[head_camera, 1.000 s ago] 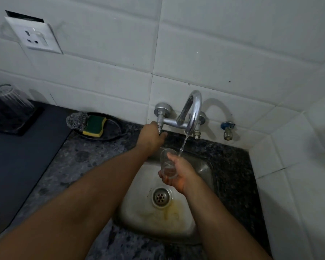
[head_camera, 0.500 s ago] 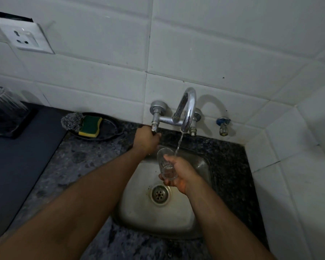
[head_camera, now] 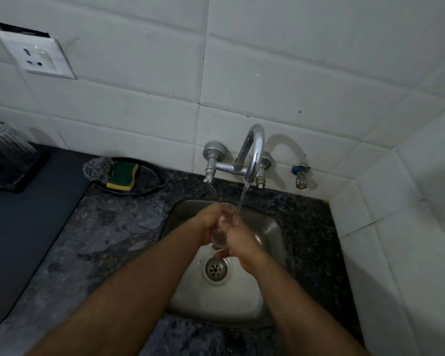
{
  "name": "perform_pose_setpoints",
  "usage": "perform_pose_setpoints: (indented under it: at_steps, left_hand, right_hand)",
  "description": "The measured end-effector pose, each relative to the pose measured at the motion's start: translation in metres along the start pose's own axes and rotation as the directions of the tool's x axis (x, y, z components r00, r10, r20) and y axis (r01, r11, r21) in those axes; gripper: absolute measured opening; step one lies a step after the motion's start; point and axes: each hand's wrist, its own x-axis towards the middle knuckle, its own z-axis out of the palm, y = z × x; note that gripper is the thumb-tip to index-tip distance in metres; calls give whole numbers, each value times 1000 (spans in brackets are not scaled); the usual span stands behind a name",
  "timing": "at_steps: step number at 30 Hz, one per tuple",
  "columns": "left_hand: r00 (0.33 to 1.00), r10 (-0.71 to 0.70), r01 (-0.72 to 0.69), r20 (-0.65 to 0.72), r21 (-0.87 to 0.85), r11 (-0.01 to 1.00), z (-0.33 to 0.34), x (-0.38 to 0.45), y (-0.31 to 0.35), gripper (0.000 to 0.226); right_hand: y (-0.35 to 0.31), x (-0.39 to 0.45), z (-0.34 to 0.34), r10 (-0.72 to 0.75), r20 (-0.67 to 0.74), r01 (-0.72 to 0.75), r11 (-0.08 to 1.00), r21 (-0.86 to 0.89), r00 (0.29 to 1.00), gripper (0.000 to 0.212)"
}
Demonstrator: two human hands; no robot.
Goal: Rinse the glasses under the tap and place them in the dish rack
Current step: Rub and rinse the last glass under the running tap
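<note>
Both hands meet over the steel sink (head_camera: 270,232), under the running tap (head_camera: 253,152). The right hand (head_camera: 238,238) has its grip curled round a clear glass (head_camera: 220,236), holding it tilted, mouth toward the wall, just above the drain (head_camera: 215,269). The left hand (head_camera: 208,224) is pressed against the glass from the other side, its fingers bent over the rim end; whether they reach inside cannot be told, since the glass is see-through and partly hidden between the two hands. A thin stream of water (head_camera: 242,199) falls from the spout and lands at the glass's mouth, right where the fingers of the two hands come together. A smaller trickle drips from the left valve (head_camera: 210,165) of the tap. At the far left edge an upturned glass (head_camera: 7,142) stands on a dark tray (head_camera: 23,181), which lies on a dark mat (head_camera: 23,227) covering that end of the speckled stone desk (head_camera: 108,240). Between the mat and the sink, a black dish (head_camera: 149,181) against the wall holds a green and yellow sponge (head_camera: 122,176) with a steel scourer (head_camera: 98,169) touching it on the left. A white socket (head_camera: 35,56) sits on the tiled wall (head_camera: 293,73) above, and a small blue-handled valve (head_camera: 301,173) sticks out to the right of the tap.
</note>
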Motion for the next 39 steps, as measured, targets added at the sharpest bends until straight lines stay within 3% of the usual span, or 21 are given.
perform_pose_setpoints:
  at_steps: [3, 5, 7, 8, 10, 12, 17, 21, 27, 30, 33, 35, 37, 39]
  left_hand:
    - [993, -7, -9, -115, -140, 990, 8, 6, -8, 26]
    - [987, -5, -28, -161, -199, 980, 15, 10, -16, 27]
    - [987, -17, -31, -159, -292, 956, 22, 9, -19, 27]
    - [988, -29, -24, -154, -330, 944, 23, 9, -20, 28]
    - [984, -55, -16, -169, -391, 920, 21, 9, -16, 31]
    - [980, -83, -2, -181, -428, 904, 16, 11, -12, 33]
    - [978, -116, 26, -173, -449, 893, 19, 10, -10, 32]
    - [967, -125, -9, -224, -516, 856, 18, 14, -9, 26]
    - [935, -97, -86, -340, -483, 871, 16, 22, -24, 28]
    - [937, 13, -167, -349, -415, 894, 20, 18, -32, 22]
    - [953, 27, -168, -303, -452, 876, 19, 18, -31, 19]
    - [956, 3, -154, -293, -496, 855, 14, 21, -28, 30]
    - [962, 0, -144, -274, -505, 851, 11, 24, -33, 41]
    - [967, 30, -147, -252, -460, 876, 15, 23, -42, 38]
  right_hand:
    - [19, -4, -5, -343, -93, 259, 836, -484, 935, 32]
    - [24, -2, -7, -324, -259, 224, 909, -352, 910, 28]
    - [19, 2, -5, -113, -375, 103, 994, -47, 920, 29]
    - [18, 3, -6, -85, -375, 92, 996, -1, 923, 28]
    - [22, 2, -9, -205, -256, 190, 978, -82, 945, 21]
    - [27, -2, -11, -291, -137, 274, 953, -133, 947, 38]
    - [26, 5, -5, -200, -280, 244, 961, 132, 939, 23]
    - [40, 6, 4, -300, -246, 329, 941, 84, 921, 32]
    - [33, 4, 10, -198, -340, 265, 950, 163, 919, 20]
    - [35, 8, 12, -195, -264, 202, 979, 0, 945, 32]
    - [37, 8, 8, -313, -328, 256, 944, -206, 891, 26]
    - [40, 3, 6, -401, -297, 296, 892, -342, 866, 24]
    - [44, 2, 4, -342, -276, 242, 909, -339, 898, 27]
    - [40, 7, 2, -120, -273, 71, 980, -184, 954, 32]
